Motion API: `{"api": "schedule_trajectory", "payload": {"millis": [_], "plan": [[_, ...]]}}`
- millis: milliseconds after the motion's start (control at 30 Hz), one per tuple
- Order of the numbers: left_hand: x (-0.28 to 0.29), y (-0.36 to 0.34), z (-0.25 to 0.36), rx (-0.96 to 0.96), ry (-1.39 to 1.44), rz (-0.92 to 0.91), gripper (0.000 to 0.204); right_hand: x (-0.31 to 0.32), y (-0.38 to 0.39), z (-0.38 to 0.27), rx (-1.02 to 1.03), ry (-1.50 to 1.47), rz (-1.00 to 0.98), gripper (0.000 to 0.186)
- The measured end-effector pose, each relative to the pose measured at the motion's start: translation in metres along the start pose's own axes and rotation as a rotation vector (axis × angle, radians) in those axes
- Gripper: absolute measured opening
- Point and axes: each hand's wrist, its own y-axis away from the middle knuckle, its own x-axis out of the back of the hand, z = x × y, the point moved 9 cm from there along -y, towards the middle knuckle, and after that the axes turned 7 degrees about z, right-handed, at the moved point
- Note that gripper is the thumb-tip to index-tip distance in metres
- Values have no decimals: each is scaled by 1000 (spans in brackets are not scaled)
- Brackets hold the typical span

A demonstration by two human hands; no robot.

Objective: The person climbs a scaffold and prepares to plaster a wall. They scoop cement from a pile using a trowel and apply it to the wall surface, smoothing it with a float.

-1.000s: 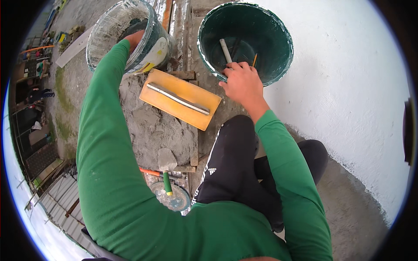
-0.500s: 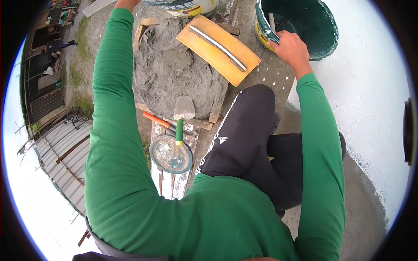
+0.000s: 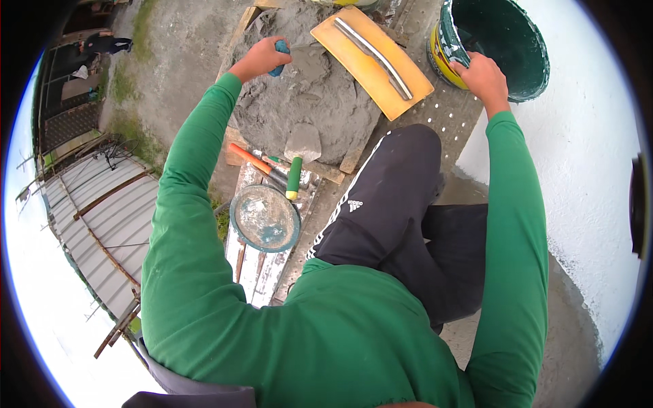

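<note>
My left hand [image 3: 261, 58] is closed round a small blue lump [image 3: 279, 58], whose kind I cannot make out, above a heap of wet grey mortar [image 3: 286, 109]. My right hand [image 3: 484, 76] grips the near left rim of a dark green bucket [image 3: 524, 61], thumb outside; the bucket stands upright by the white wall. Between the hands a yellow plastering float [image 3: 360, 44] with a long metal-edged handle rests on the mortar's right side. A trowel [image 3: 303, 143] with a green handle lies on the near edge of the mortar.
A round, mortar-crusted lid or dish [image 3: 265, 217] and an orange-handled tool [image 3: 250, 158] sit on a paint-splashed plank [image 3: 279, 275] at near left. The white wall [image 3: 578, 170] closes the right side. Far left are a corrugated metal roof [image 3: 102, 204] and a distant person [image 3: 105, 45].
My left hand has come back from the far bucket at the top edge to above the mortar, with the blue lump now showing in it. My right hand stays on the green bucket's rim.
</note>
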Motion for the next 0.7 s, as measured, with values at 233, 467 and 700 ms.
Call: {"api": "schedule_trajectory", "payload": {"millis": [233, 467, 700], "plan": [[-9, -7, -13, -51, 359, -28, 22, -7, -3, 6, -32, 36, 11, 54], [-28, 21, -27, 194, 139, 55, 45, -2, 0, 3, -12, 49, 11, 56], [-6, 13, -42, 102, -95, 331, 53, -4, 1, 1, 2, 31, 7, 56]]}}
